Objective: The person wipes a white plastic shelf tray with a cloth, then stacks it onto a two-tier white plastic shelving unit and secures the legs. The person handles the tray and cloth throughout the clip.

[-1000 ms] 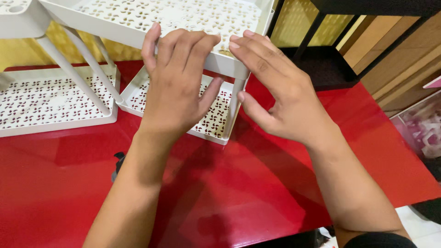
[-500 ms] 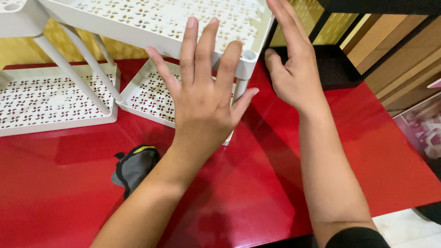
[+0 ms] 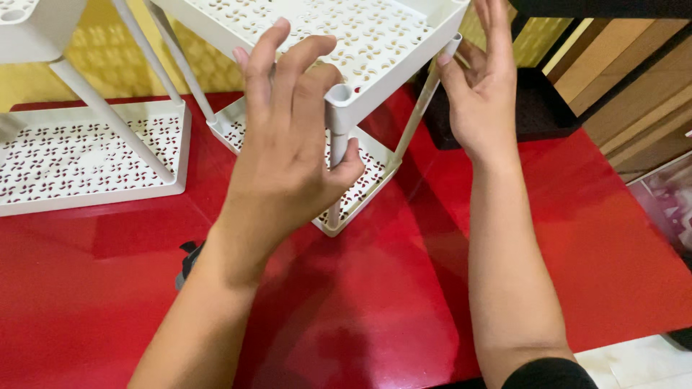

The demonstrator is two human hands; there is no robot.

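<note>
A white perforated plastic rack stands on the red table [image 3: 404, 302], with an upper tray [image 3: 360, 36] raised on grey posts above a lower tray [image 3: 367, 180]. My left hand [image 3: 288, 144] curls around the upper tray's near corner, its thumb and fingers pinching the grey post [image 3: 336, 148] under the corner socket. My right hand [image 3: 483, 86] is raised at the tray's right corner. Its fingers are straight and its thumb rests against the slanted right post [image 3: 422, 108].
A second white rack, with its own perforated tray [image 3: 86, 158] and slanted posts, stands at the left. A small dark object [image 3: 187, 263] lies under my left forearm. A black stand [image 3: 533, 108], wooden boards [image 3: 634, 94] and a clear plastic bin [image 3: 670, 209] are at the right.
My left hand went from lying flat over the tray to gripping the near corner post. My right hand rose from the tray's front edge to its right corner.
</note>
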